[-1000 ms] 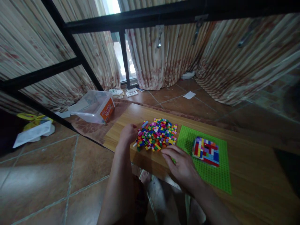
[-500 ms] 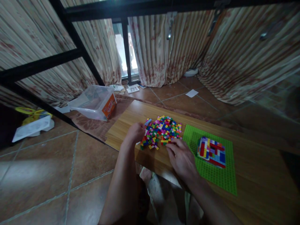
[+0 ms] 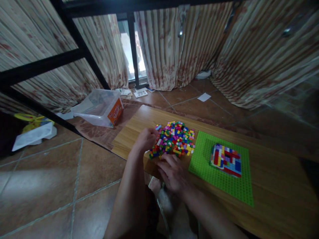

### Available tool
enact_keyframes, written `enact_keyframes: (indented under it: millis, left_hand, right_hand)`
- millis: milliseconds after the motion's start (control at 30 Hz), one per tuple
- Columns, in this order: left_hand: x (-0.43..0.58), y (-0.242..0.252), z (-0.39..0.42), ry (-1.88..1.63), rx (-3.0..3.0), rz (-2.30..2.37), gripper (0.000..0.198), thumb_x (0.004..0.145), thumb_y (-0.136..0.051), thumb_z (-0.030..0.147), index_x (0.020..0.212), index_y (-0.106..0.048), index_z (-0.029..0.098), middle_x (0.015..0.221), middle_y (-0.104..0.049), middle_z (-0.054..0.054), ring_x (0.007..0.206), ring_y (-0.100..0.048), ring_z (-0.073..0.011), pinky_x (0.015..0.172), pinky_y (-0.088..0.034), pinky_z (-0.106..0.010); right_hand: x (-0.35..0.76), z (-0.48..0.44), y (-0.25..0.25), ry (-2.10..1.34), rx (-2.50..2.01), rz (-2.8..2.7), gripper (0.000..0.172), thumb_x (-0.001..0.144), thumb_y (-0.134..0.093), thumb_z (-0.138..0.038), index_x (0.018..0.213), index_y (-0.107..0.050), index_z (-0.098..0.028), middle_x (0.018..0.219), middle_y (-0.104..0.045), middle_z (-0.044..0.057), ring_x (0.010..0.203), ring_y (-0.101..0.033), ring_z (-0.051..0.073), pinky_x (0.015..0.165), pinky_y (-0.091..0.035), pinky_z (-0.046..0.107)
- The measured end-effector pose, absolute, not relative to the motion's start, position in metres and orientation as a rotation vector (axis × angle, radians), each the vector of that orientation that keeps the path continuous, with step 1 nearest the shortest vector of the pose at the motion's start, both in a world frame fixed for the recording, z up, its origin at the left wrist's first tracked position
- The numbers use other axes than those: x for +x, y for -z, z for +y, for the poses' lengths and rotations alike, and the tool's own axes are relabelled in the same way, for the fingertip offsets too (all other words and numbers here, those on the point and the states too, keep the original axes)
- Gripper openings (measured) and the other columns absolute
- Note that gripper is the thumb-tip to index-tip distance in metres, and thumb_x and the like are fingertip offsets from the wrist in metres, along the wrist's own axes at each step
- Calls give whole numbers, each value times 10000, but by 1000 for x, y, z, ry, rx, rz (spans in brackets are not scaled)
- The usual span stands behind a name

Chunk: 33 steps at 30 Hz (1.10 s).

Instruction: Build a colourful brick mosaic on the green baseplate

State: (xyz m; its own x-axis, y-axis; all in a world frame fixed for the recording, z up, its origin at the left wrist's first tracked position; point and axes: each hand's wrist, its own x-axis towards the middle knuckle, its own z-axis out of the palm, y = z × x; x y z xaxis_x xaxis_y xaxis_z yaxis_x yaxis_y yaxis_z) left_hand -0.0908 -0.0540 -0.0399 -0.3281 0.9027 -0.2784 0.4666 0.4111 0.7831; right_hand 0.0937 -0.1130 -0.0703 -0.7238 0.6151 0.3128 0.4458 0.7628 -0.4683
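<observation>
A loose pile of small colourful toy building bricks [image 3: 175,136] lies on the wooden table. At the pile's left side, my left hand [image 3: 146,140] is closed, its fingers curled in; whatever they hold is hidden. My right hand [image 3: 172,171] is at the pile's near edge, fingers stretched forward and slightly apart, their tips by the nearest bricks. No brick shows in its grasp. To the right lies a green studded baseplate [image 3: 199,162]. On it stands a low block of joined bricks [image 3: 226,160] in red, blue, purple, white and yellow, with neither hand touching it.
The wooden table [image 3: 274,176] stretches to the right. On the mat beyond its left end sits a clear plastic bin [image 3: 97,109] with an orange label. Papers [image 3: 141,93] lie on the tiled floor near the curtains [image 3: 164,49]. A black metal frame [image 3: 82,43] crosses the left side.
My right hand has moved left along the pile's near edge, away from the baseplate, and its fingers have straightened. My left hand has shifted slightly right, still curled.
</observation>
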Motion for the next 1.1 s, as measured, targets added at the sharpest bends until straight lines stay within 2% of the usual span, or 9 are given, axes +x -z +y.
enact_keyframes:
  millis: [267, 333, 500, 600, 667, 767, 833, 967, 1100]
  left_hand:
    - [-119, 39, -62, -714, 1180, 2239, 382, 684, -454, 99, 960, -716, 124, 730, -684, -68, 691, -600, -157, 682, -444, -246]
    - [-121, 37, -65, -691, 1189, 2228, 360, 674, -472, 100, 936, -719, 123, 732, -685, -65, 689, -593, -159, 673, -438, -248]
    - [-115, 31, -72, -608, 1291, 2051, 126, 623, -586, 149, 690, -691, 132, 590, -599, 10, 587, -522, -126, 542, -372, -214]
    - [-114, 31, -73, -584, 1344, 2012, 169, 641, -551, 125, 732, -694, 121, 601, -595, 15, 591, -520, -122, 539, -364, -207]
    - [-113, 31, -71, -569, 1352, 2102, 240, 674, -526, 115, 826, -711, 120, 711, -663, -15, 674, -571, -140, 605, -404, -213]
    - [-111, 33, -65, -549, 1326, 2246, 353, 721, -491, 98, 1000, -705, 126, 948, -718, -84, 845, -622, -169, 735, -437, -226]
    - [-109, 35, -61, -526, 1316, 2262, 392, 733, -487, 98, 1066, -690, 133, 1015, -716, -107, 882, -627, -176, 752, -439, -228]
    - [-104, 34, -56, -485, 1309, 2239, 377, 743, -497, 114, 1066, -690, 138, 968, -722, -105, 831, -629, -179, 698, -434, -232]
    - [-102, 31, -54, -498, 1318, 2209, 335, 751, -480, 101, 994, -709, 124, 888, -720, -111, 793, -622, -193, 677, -433, -254]
  right_hand:
    - [98, -104, 63, -380, -1040, -2443, 238, 923, -451, -178, 999, -675, -200, 1133, -619, 109, 1019, -525, 263, 867, -476, 448]
    - [100, -101, 63, -338, -1091, -2390, 243, 924, -447, -187, 994, -679, -198, 1108, -626, 119, 1004, -532, 268, 867, -477, 464]
    - [99, -104, 65, -350, -1107, -2356, 241, 917, -455, -167, 1009, -677, -185, 1101, -624, 122, 1014, -525, 267, 877, -476, 452]
    - [96, -109, 65, -424, -1011, -2400, 266, 919, -447, -154, 1082, -654, -195, 1138, -616, 107, 1036, -522, 254, 895, -470, 434]
    - [92, -114, 65, -450, -931, -2456, 285, 920, -451, -160, 1133, -634, -213, 1200, -605, 94, 1069, -516, 251, 929, -455, 438]
    - [78, -124, 63, -457, -779, -2564, 301, 910, -486, -186, 1181, -614, -214, 1317, -567, 89, 1200, -466, 261, 1021, -400, 455]
    - [65, -130, 62, -471, -655, -2645, 352, 908, -507, -232, 1253, -578, -219, 1391, -523, 83, 1324, -376, 264, 1096, -327, 475]
    - [43, -134, 64, -428, -573, -2742, 472, 930, -427, -186, 1396, -452, -254, 1502, -410, 61, 1410, -288, 260, 1152, -216, 541]
    - [42, -125, 69, -433, -652, -2735, 501, 945, -403, -242, 1435, -384, -136, 1512, -379, 141, 1428, -253, 299, 1148, -180, 602]
